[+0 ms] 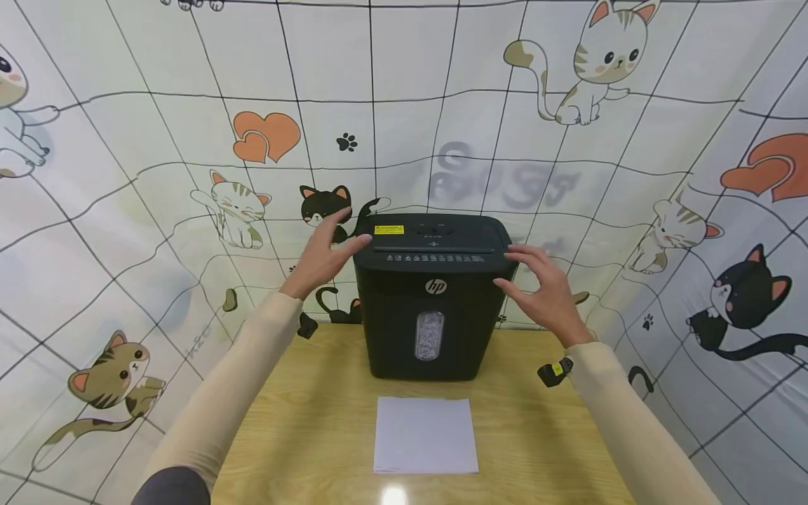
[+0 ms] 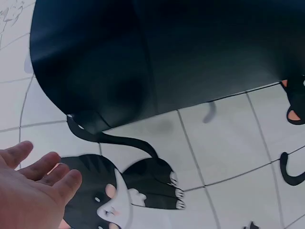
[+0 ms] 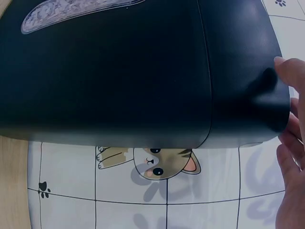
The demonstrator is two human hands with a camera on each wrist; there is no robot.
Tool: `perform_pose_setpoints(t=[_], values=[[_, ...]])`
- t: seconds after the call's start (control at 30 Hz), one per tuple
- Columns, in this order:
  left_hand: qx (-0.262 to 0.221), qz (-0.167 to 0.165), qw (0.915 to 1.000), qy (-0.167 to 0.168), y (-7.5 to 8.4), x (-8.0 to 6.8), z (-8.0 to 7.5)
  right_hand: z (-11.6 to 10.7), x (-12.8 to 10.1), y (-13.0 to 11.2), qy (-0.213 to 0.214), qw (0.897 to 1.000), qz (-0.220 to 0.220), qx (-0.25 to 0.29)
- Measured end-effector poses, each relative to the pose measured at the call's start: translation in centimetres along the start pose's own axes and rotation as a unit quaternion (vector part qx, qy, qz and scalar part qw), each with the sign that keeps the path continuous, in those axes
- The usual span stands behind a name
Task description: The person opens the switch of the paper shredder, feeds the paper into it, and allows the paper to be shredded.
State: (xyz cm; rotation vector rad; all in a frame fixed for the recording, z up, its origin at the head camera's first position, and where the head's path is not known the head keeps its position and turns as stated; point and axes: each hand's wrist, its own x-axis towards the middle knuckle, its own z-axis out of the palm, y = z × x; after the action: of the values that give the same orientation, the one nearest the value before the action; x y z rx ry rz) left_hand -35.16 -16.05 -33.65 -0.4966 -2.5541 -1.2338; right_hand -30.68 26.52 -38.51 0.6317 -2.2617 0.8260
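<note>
A black HP paper shredder (image 1: 391, 315) stands upright on the wooden table, with a window (image 1: 430, 336) in front showing shredded paper. Beside its upper left corner is my left hand (image 1: 323, 256), fingers extended and thumb spread. In the left wrist view that hand (image 2: 38, 183) appears apart from the dark shredder side (image 2: 157, 57). At the upper right edge, my right hand (image 1: 541, 289) has its thumb and fingers spread around the corner. The right wrist view shows the fingers (image 3: 290, 76) right at the shredder's top edge. Neither hand holds anything.
A stack of white paper (image 1: 426, 436) lies on the wooden table (image 1: 303, 435) in front of the shredder. Behind and on both sides hangs a white cloth (image 1: 410, 126) printed with cats, hearts and grid lines. A yellow label (image 1: 388, 229) is on the shredder's top.
</note>
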Motion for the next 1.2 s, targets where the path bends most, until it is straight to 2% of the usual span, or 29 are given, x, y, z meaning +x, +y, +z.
perform_pose_setpoints(t=[0.23,0.53,0.7,0.8,1.03,1.2], values=[[0.029,0.01,0.9989,-0.035,2.1,1.9,-0.1,0.6,0.4,-0.5,0.008,0.999,-0.038,0.01],[0.067,0.002,0.9945,-0.081,4.5,4.5,0.2,0.5,0.2,-0.7,0.016,0.999,-0.03,-0.01],[0.1,-0.004,0.9874,-0.122,6.0,5.9,0.6,0.4,0.1,-0.8,0.019,0.999,-0.026,-0.011],[0.116,0.003,0.983,-0.143,6.6,6.8,0.9,0.4,0.1,-0.8,0.023,0.999,-0.027,-0.009],[0.153,0.032,0.973,-0.169,7.7,9.0,1.6,0.6,0.5,-1.0,0.018,0.999,-0.033,-0.009],[0.182,0.031,0.962,-0.201,8.7,10.6,2.5,0.5,0.6,-1.2,0.011,1.0,-0.026,-0.012]])
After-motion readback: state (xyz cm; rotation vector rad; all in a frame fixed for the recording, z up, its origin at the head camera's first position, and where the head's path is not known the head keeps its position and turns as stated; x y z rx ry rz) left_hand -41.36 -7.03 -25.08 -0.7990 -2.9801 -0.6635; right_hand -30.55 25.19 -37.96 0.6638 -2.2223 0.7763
